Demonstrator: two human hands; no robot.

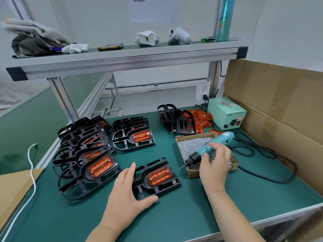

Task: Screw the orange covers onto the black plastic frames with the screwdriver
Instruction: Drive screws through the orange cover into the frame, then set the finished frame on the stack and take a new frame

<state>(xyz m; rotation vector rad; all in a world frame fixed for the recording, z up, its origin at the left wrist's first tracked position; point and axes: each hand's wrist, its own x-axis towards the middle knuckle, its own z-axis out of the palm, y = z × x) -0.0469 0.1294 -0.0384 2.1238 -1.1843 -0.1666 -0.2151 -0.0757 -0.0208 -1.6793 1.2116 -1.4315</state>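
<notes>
- We steady the black frame (pixel 167 186) on the green table (pixel 192 215) with our left hand (pixel 127 193). Its fingers lie straight and spread along the frame's left edge, and the thumb lies against the near edge, clasping nothing.
- Our right hand (pixel 215 165) wraps round the screwdriver (pixel 220 139). The bit hangs over the near corner of the box of screws (pixel 190 145), right of the frame and apart from it.
- The orange cover (pixel 159 175) sits in the frame's oval seat. To do this well, we judge the bit should come down upright on a hole at the cover's end, with the left hand pressing flat so the frame cannot twist.
- A small screw seems to cling to the bit tip, but it is too fine to be sure.
- Pale dots show at both ends of the cover. We cannot tell whether they are seated screws or bare holes.
- Most of our right fingers are hidden behind the back of the hand, so any trigger grip is unseen.
- The frame's near-left corner lies under our left palm.
</notes>
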